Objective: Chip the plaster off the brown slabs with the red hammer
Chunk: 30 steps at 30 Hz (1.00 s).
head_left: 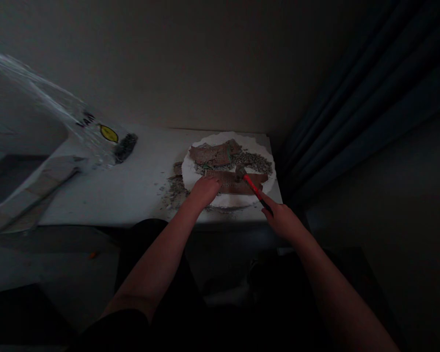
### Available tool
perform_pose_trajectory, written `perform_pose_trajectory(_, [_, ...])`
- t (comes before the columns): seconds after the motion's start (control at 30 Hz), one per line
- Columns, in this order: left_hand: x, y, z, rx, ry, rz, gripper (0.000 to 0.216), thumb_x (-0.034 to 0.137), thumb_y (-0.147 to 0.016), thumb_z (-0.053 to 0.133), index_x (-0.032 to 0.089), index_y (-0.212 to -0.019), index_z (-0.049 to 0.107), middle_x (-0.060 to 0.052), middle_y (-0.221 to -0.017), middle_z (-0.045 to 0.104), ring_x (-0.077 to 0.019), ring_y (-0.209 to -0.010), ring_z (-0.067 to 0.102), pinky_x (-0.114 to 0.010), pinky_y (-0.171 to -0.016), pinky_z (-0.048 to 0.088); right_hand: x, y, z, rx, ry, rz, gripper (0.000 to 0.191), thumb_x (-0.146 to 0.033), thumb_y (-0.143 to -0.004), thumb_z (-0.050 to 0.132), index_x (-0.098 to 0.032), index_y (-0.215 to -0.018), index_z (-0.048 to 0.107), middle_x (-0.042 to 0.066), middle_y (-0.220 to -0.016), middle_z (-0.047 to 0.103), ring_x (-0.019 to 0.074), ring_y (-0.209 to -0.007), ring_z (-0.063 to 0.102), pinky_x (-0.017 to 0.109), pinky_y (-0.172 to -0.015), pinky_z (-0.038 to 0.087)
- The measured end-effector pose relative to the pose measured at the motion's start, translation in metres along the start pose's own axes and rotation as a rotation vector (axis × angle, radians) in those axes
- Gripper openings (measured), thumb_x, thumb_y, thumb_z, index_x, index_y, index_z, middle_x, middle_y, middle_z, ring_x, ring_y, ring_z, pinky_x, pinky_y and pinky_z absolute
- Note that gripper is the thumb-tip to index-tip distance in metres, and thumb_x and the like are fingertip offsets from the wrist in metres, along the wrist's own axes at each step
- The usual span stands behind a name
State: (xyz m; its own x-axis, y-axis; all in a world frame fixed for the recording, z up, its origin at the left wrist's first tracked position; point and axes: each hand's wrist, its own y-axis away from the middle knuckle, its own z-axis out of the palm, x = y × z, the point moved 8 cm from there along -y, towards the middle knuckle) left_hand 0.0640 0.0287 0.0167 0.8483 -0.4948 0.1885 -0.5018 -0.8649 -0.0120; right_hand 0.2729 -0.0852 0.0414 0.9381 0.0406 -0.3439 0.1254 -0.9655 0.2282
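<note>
My right hand (pixel 281 218) is closed around the handle of a hammer (pixel 252 185) with a red and black grip. The hammer's head is over a brown, mesh-textured strip (pixel 238 187), touching it or just above. At the strip's left end my left hand (pixel 206 189) has its fingers bent onto the edge, holding it. Behind the strip lies a second brown textured piece (pixel 210 154), crumpled and torn. Grey crumbled chunks (pixel 254 160) are heaped to its right. All of this sits on a white round sheet with a wavy edge (pixel 229 201).
The white table (pixel 132 190) has more grey rubble (pixel 178 192) spilled left of the sheet. A clear plastic bag (pixel 91 129) with a yellow label and dark contents stands at the left. A dark curtain (pixel 352 102) hangs on the right, and a wall rises behind.
</note>
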Motion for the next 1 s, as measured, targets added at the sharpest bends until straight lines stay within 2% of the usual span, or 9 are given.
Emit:
perform_pose_trajectory(0.1, [-0.002, -0.001, -0.004, 0.058, 0.041, -0.003, 0.024, 0.012, -0.094, 0.047, 0.015, -0.102, 0.069, -0.014, -0.110, 0.070, -0.0272, -0.111, 0.063, -0.041, -0.099, 0.045, 0.001, 0.001, 0.000, 0.006, -0.010, 0.005, 0.065, -0.027, -0.102, 0.046, -0.033, -0.162, 0.022, 0.009, -0.111, 0.075, 0.0263, -0.094, 0.071, 0.034, -0.084, 0.050])
perform_pose_trajectory(0.2, [-0.014, -0.005, -0.007, 0.176, 0.270, -0.094, 0.020, 0.022, -0.096, 0.050, 0.016, -0.109, 0.064, -0.011, -0.107, 0.071, -0.0233, -0.101, 0.065, -0.036, -0.091, 0.049, 0.001, 0.001, 0.001, 0.003, -0.006, 0.011, 0.065, -0.028, -0.102, 0.046, -0.034, -0.162, 0.022, 0.009, -0.110, 0.075, 0.0271, -0.094, 0.071, 0.035, -0.083, 0.050])
perform_pose_trajectory(0.3, [-0.022, -0.009, -0.002, 0.271, 0.471, -0.141, 0.013, 0.024, -0.093, 0.056, 0.017, -0.100, 0.064, -0.008, -0.105, 0.070, -0.0201, -0.097, 0.065, -0.032, -0.087, 0.050, 0.001, 0.000, 0.001, 0.006, -0.011, 0.002, 0.066, -0.028, -0.101, 0.046, -0.033, -0.162, 0.022, 0.009, -0.112, 0.075, 0.0273, -0.095, 0.071, 0.035, -0.084, 0.050])
perform_pose_trajectory(0.4, [-0.024, -0.013, 0.013, 0.249, 0.562, -0.178, 0.012, 0.025, -0.092, 0.057, 0.018, -0.096, 0.064, -0.006, -0.096, 0.071, -0.0182, -0.087, 0.065, -0.030, -0.080, 0.050, 0.002, 0.000, 0.001, 0.001, 0.000, 0.002, 0.066, -0.028, -0.102, 0.046, -0.033, -0.162, 0.021, 0.009, -0.112, 0.075, 0.0268, -0.094, 0.071, 0.035, -0.084, 0.050])
perform_pose_trajectory(0.5, [-0.025, -0.013, 0.023, 0.205, 0.514, -0.212, 0.015, 0.029, -0.093, 0.055, 0.018, -0.093, 0.066, -0.004, -0.087, 0.070, -0.0181, -0.079, 0.063, -0.030, -0.076, 0.048, 0.001, 0.000, 0.001, -0.005, 0.012, -0.002, 0.065, -0.027, -0.102, 0.046, -0.033, -0.162, 0.021, 0.009, -0.112, 0.075, 0.0260, -0.094, 0.071, 0.033, -0.084, 0.050])
perform_pose_trajectory(0.73, [-0.022, -0.013, 0.019, 0.194, 0.463, -0.175, 0.023, 0.033, -0.094, 0.052, 0.017, -0.086, 0.067, -0.004, -0.080, 0.068, -0.0175, -0.074, 0.060, -0.029, -0.072, 0.043, 0.001, 0.000, 0.000, -0.004, -0.008, 0.008, 0.065, -0.027, -0.102, 0.047, -0.034, -0.162, 0.023, 0.009, -0.113, 0.075, 0.0268, -0.096, 0.072, 0.032, -0.083, 0.049])
perform_pose_trajectory(1.0, [-0.022, -0.012, 0.020, 0.203, 0.451, -0.181, 0.023, 0.034, -0.094, 0.053, 0.018, -0.088, 0.068, -0.003, -0.078, 0.068, -0.0177, -0.073, 0.060, -0.029, -0.071, 0.042, 0.001, 0.000, 0.001, -0.006, 0.001, -0.003, 0.065, -0.027, -0.101, 0.046, -0.034, -0.162, 0.024, 0.009, -0.111, 0.075, 0.0275, -0.096, 0.071, 0.034, -0.084, 0.049])
